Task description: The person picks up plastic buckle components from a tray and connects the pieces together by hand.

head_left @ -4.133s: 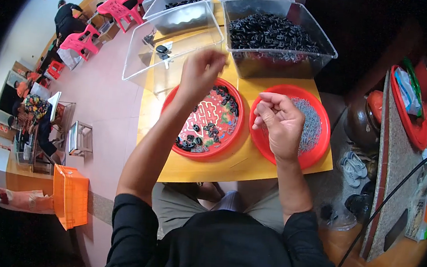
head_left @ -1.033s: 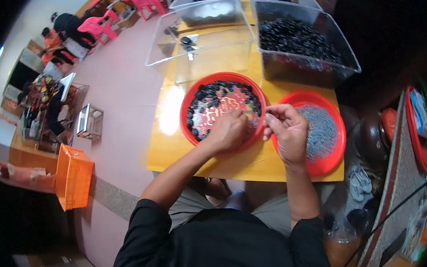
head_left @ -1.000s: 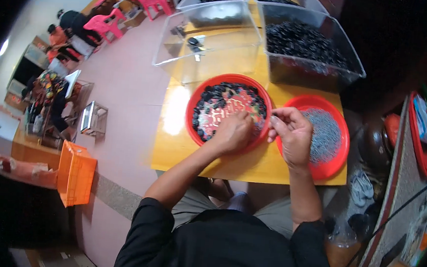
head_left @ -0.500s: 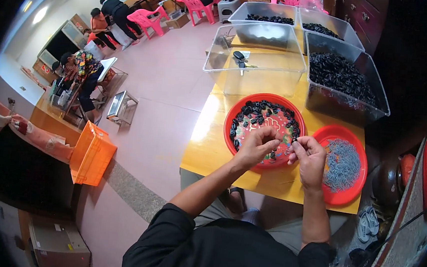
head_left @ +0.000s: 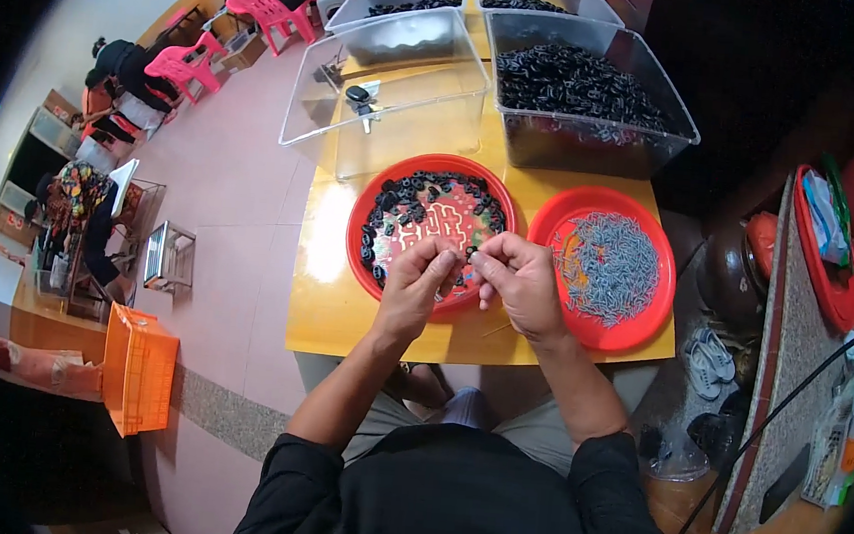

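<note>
My left hand and my right hand meet fingertip to fingertip above the near edge of a round red tray. Between the right thumb and forefinger is a small black part. The left thumb presses on its forefinger in a pinch; what it holds, if anything, is too small to make out. Small black ring-shaped parts lie around the tray's patterned bottom. Beside my right hand, a second red tray holds a heap of thin grey screw-like pieces.
Clear plastic bins at the table's far side hold many black parts; one nearer bin has a key seen in or through it. An orange crate stands on the floor at left. People sit and work farther off, near pink chairs.
The whole view has turned, so the table now sits farther left. My two hands have come closer together, fingertips nearly touching. The black part stays in my right hand.
</note>
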`<state>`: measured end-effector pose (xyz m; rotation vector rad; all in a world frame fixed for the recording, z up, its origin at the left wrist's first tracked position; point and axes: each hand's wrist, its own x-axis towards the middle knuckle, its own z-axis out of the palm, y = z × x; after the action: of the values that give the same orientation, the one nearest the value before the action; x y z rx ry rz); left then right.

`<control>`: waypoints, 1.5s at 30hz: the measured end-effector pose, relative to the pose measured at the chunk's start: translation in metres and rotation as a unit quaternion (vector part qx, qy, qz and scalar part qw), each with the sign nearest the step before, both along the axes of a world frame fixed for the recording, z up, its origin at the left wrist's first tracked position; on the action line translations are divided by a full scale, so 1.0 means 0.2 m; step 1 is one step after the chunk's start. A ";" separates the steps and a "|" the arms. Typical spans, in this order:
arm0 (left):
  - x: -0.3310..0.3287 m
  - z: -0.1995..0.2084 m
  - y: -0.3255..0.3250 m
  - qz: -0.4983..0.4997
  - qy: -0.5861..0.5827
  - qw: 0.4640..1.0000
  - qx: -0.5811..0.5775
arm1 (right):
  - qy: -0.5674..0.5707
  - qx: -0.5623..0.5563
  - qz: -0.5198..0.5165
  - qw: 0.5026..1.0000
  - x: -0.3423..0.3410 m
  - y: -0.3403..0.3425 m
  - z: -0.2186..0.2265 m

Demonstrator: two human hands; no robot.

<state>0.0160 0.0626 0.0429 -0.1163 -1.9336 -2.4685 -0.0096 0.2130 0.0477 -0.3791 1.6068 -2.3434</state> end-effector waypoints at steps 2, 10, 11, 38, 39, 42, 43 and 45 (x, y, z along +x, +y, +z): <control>0.00 0.00 0.01 -0.004 0.001 1.000 0.009 | -0.002 0.003 0.003 1.000 0.00 0.00 0.01; 0.01 -0.01 0.00 -0.001 0.020 1.000 -0.021 | 0.030 0.061 -0.008 0.998 0.01 -0.01 0.01; 0.01 0.00 0.00 0.005 0.024 0.999 -0.038 | 0.029 0.062 -0.007 0.998 0.01 -0.01 0.01; -0.04 0.07 -0.02 0.070 0.184 0.904 -0.380 | 0.097 0.097 -0.042 0.990 0.01 -0.05 -0.06; -0.05 0.07 -0.03 0.069 0.184 0.904 -0.380 | 0.077 0.087 -0.040 0.992 0.00 -0.04 -0.04; -0.11 0.05 -0.10 -0.038 0.033 0.979 -0.196 | 0.053 0.064 -0.043 0.996 -0.02 -0.03 -0.03; -0.13 0.05 -0.13 -0.018 0.028 0.981 -0.189 | 0.051 0.052 -0.047 0.996 -0.03 -0.02 -0.03; -0.16 0.02 -0.22 0.038 0.047 0.969 -0.240 | 0.051 0.037 -0.064 0.996 -0.04 0.00 -0.02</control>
<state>-0.0155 0.0193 0.0463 -0.1508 -2.3947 -1.8639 -0.0180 0.2136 0.0430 -0.3980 1.8106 -2.3827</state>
